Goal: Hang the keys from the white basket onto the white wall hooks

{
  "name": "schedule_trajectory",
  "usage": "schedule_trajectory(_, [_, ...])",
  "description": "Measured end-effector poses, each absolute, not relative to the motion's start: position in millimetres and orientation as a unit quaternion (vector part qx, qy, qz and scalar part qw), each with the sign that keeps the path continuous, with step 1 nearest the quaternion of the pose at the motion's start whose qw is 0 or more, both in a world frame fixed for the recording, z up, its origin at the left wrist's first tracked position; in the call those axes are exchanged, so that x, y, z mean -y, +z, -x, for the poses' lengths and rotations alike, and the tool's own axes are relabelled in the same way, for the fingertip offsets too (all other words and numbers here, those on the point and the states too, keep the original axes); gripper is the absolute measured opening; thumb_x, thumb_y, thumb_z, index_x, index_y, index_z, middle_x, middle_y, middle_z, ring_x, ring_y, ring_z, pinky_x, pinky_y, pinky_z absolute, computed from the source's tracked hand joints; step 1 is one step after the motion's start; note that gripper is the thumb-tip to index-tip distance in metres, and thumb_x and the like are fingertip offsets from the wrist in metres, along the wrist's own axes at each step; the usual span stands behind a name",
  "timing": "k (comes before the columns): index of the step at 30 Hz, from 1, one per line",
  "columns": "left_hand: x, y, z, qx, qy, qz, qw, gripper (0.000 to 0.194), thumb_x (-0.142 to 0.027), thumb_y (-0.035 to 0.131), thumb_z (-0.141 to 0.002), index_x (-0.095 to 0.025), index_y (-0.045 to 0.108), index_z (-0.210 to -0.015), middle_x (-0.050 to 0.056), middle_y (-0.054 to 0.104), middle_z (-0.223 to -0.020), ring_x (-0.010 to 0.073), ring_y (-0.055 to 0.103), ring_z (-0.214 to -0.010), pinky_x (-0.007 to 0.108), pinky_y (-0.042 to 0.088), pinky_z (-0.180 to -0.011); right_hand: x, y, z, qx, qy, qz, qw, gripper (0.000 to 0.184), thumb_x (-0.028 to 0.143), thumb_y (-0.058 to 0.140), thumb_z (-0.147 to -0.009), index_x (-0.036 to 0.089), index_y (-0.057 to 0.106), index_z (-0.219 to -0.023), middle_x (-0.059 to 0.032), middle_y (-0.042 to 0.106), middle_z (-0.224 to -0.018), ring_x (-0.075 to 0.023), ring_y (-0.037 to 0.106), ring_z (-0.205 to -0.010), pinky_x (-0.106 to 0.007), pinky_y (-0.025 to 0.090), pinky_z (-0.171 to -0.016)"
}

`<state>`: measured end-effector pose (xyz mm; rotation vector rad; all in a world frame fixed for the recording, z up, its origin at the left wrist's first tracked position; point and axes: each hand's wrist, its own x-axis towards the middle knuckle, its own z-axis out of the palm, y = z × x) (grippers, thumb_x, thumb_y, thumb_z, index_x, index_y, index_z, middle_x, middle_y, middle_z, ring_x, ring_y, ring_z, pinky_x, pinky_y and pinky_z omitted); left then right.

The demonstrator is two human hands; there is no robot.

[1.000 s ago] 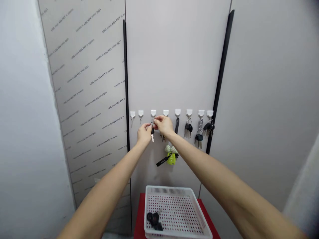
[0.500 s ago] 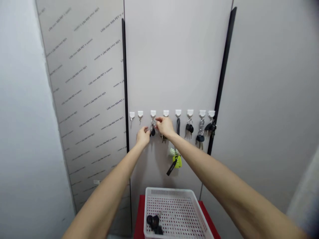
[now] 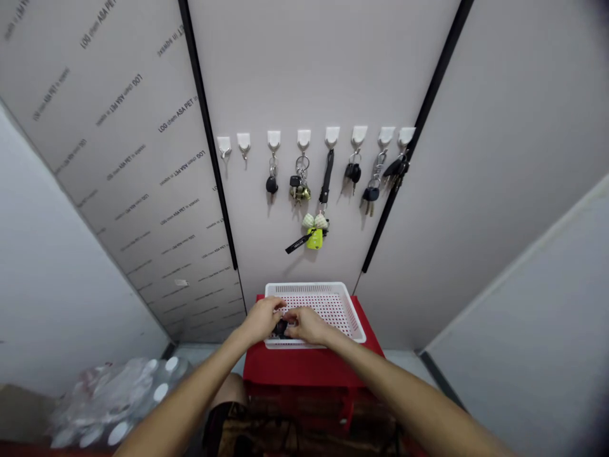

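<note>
Both my hands reach into a white perforated basket (image 3: 352,316) on a red stool (image 3: 309,367). My left hand (image 3: 261,319) and my right hand (image 3: 307,325) curl their fingers around a black key bunch (image 3: 281,328) lying in the basket's near left corner. On the grey wall above, a row of white hooks (image 3: 303,137) carries several key bunches; the two leftmost hooks (image 3: 223,145) are bare. A black key (image 3: 271,184) hangs on the third hook. A yellow-green tag with a black strap (image 3: 314,238) dangles from the fifth.
A black vertical strip (image 3: 209,158) runs left of the hooks and another (image 3: 413,139) on the right. A clear plastic bag (image 3: 114,400) lies on the floor at lower left. Grey panels stand on both sides.
Both hands left the third hook, where a black key now hangs, and dropped to the basket. The view tilted down, showing the stool and floor.
</note>
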<state>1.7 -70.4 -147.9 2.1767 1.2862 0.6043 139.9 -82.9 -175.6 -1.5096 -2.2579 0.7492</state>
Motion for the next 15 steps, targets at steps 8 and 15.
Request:
schedule_trajectory(8, [63.7,-159.2,-1.4,-0.519,0.254,-0.770,0.272,0.028,-0.004,0.038,-0.059,-0.016,0.054,-0.078,0.003,0.057,-0.078,0.0116,0.050,-0.073,0.022,0.036,-0.069,76.7,-175.0,-118.3,0.778,0.196,0.583,0.127,0.033,0.037,0.052,-0.053,0.022,0.056,-0.082,-0.0030,0.055,-0.077,-0.0150,0.049,-0.071,-0.022,0.034,-0.059])
schedule_trajectory(15, [62.8,-161.8,1.4,-0.503,0.276,-0.765,0.293,0.026,-0.005,0.038,-0.060,-0.018,0.055,-0.075,0.001,0.058,-0.076,0.0112,0.050,-0.073,0.021,0.036,-0.069,71.4,-179.3,-135.5,0.786,0.157,0.577,0.155,0.022,0.016,0.043,-0.062,0.019,0.058,-0.076,-0.0037,0.052,-0.079,-0.0113,0.048,-0.074,-0.019,0.033,-0.065])
